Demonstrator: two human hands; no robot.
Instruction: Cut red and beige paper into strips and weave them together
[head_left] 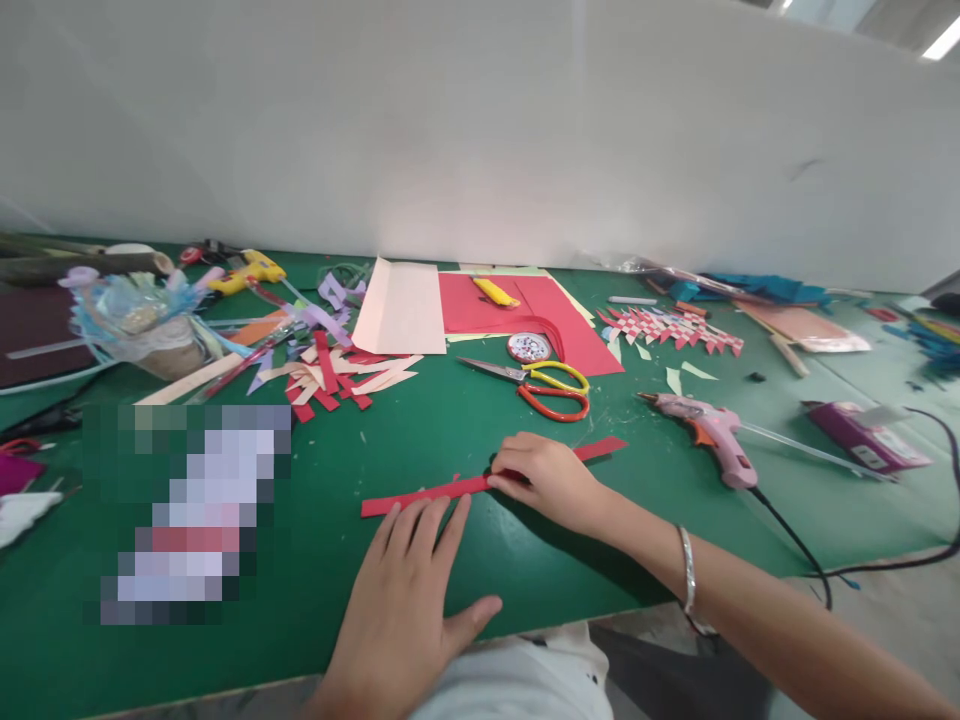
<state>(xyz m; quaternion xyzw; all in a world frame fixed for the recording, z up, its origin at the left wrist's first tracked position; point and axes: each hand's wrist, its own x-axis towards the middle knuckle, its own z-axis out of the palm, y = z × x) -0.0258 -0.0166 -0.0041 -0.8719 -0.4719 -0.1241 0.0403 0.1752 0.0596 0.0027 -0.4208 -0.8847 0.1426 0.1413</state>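
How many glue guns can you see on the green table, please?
2: the pink glue gun lies to the right of the right hand; the yellow glue gun lies at the back left, beyond the paper scraps. Others may be hidden.

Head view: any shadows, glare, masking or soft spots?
Head view: dark shadow beneath the right hand; pale glare on the table at right; pixelated patch masking the left foreground. Head view: red strip fairly crisp, blue scraps at right edge soft.
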